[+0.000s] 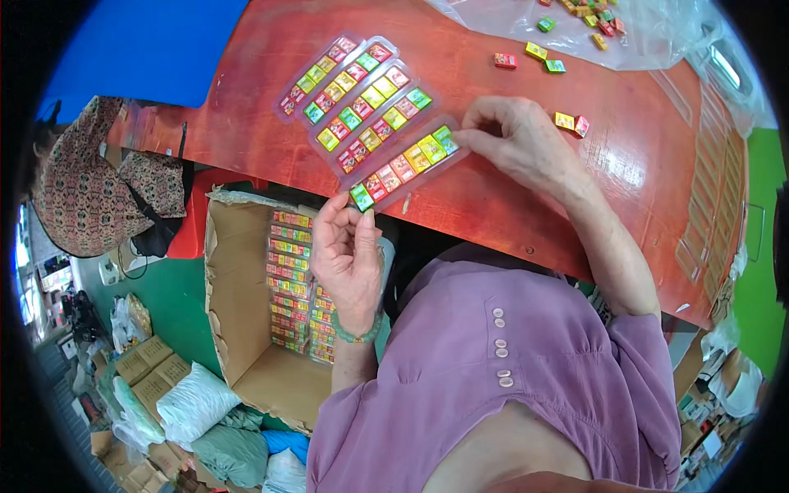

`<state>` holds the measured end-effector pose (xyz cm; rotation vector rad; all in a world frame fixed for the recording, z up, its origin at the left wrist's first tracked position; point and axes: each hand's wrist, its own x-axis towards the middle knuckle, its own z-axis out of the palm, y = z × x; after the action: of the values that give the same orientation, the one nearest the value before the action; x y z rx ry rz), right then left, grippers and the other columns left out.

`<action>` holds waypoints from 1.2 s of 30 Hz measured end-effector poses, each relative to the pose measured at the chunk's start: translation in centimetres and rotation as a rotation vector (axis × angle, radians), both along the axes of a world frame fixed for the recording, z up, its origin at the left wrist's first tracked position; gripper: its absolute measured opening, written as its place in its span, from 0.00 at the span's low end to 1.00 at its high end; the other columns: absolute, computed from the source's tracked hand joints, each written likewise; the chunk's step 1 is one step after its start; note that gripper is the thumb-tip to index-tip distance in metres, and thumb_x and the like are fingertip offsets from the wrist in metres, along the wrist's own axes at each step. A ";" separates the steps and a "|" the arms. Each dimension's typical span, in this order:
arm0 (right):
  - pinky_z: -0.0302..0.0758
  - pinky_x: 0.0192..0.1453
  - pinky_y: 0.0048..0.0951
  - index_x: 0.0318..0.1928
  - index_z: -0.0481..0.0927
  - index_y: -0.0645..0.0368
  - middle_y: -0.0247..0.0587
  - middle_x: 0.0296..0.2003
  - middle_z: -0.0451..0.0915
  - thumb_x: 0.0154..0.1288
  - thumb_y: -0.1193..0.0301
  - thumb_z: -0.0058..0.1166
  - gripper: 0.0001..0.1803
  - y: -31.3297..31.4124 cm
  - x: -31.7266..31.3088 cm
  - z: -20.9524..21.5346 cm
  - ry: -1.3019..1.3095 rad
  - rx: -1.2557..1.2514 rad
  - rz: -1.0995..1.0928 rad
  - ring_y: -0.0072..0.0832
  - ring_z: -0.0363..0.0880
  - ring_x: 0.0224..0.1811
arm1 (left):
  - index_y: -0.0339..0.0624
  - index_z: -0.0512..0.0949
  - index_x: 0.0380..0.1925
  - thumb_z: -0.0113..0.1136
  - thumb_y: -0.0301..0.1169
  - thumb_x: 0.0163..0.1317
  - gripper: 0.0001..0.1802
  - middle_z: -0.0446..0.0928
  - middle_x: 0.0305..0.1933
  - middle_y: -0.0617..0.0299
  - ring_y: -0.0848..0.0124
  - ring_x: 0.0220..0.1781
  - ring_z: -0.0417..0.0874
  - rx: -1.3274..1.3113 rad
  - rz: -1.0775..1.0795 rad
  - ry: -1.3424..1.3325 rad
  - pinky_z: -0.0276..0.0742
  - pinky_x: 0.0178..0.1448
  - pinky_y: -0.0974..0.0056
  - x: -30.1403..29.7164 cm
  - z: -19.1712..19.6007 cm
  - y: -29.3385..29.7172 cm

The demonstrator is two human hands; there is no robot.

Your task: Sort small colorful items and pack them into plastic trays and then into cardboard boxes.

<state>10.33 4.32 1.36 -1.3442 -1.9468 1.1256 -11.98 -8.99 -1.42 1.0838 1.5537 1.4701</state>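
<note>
1. Clearly the clear plastic tray (pixel 404 164) nearest the table's near edge is the piece in hand — every pocket I can see in it already holds a small coloured box, so by my reading its filling is done or all but done.
2. The left hand (pixel 349 259) pinches the tray's near end between thumb and fingers, just over the table's near edge; the right hand (pixel 518 135) presses curled fingertips on the tray's far end, fingers narrow and closed on it.
3. Three more filled trays (pixel 353 90) lie side by side just beyond it, toward the table's far-left edge, overlapping slightly — these look finished.
4. What seems left: two loose boxes (pixel 572 123) sit just right of the right hand, a few others (pixel 530 56) lie near the far edge, and more rest on a clear plastic bag (pixel 633 33) at the far-right corner.
5. Below the near edge an open cardboard carton (pixel 246 329) stands on the floor, with stacked filled trays (pixel 292 283) against its inner wall; it is partly full.
6. The table (pixel 493 209) is glossy red-brown wood. Around it — a green floor, white sacks (pixel 193 403), more cartons, a patterned cloth (pixel 90 181) at the left.
</note>
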 end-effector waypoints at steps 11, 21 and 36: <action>0.66 0.32 0.29 0.35 0.80 0.66 0.33 0.23 0.72 0.68 0.66 0.61 0.13 2.6 -0.8 1.0 -0.153 -0.037 0.065 0.20 0.68 0.27 | 0.32 0.75 0.56 0.64 0.21 0.70 0.16 0.80 0.36 0.64 0.82 0.33 0.79 -0.039 -0.025 0.098 0.78 0.37 0.74 -0.9 -1.0 1.4; 0.66 0.32 0.29 0.35 0.81 0.66 0.33 0.23 0.73 0.70 0.63 0.61 0.16 2.4 -0.7 2.4 -0.128 -0.052 0.051 0.19 0.69 0.28 | 0.33 0.75 0.57 0.63 0.19 0.69 0.17 0.81 0.36 0.65 0.81 0.32 0.79 0.020 -0.035 0.096 0.77 0.36 0.74 -1.3 0.4 2.0; 0.77 0.31 0.24 0.52 0.80 0.66 0.36 0.30 0.81 0.68 0.63 0.66 0.20 6.2 -3.5 0.5 -0.207 -0.098 0.036 0.20 0.80 0.31 | 0.26 0.64 0.67 0.67 0.27 0.66 0.33 0.81 0.32 0.54 0.65 0.24 0.80 -0.093 0.089 0.619 0.77 0.32 0.60 -2.8 1.6 6.6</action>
<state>6.78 10.56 1.83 -1.5365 -2.0923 1.1513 -14.76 -2.43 0.17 1.5206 2.0871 1.1535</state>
